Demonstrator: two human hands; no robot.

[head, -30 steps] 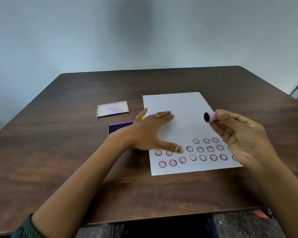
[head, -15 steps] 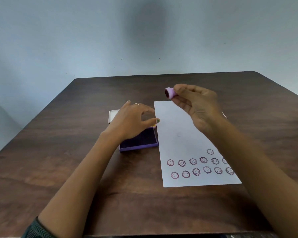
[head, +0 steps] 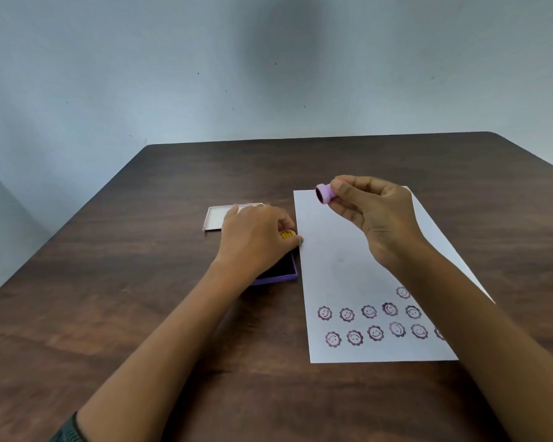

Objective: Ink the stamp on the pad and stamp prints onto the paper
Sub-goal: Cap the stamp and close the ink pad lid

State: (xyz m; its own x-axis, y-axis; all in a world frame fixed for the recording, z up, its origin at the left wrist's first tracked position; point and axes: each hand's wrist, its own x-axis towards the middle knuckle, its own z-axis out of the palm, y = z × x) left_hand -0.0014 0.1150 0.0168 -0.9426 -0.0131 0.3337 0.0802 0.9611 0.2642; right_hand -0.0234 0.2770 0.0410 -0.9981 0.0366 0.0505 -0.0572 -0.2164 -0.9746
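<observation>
My right hand (head: 372,215) holds a small lilac round stamp (head: 324,193) in its fingertips above the top of the white paper (head: 342,260), its dark face turned left. Rows of purple smiley flower prints (head: 369,323) fill the paper's near end. My left hand (head: 256,237) rests over the purple ink pad (head: 281,275) just left of the paper, and a small yellow stamp (head: 287,234) shows between its fingers. Most of the pad is hidden under that hand.
The pad's white lid (head: 216,216) lies behind my left hand. Everything sits on a dark wooden table (head: 141,298), with a pale blue wall (head: 268,74) behind its far edge.
My left hand left the paper and came over the ink pad, closing on a yellow stamp. My right hand carried the lilac stamp from the paper's right side toward its far end.
</observation>
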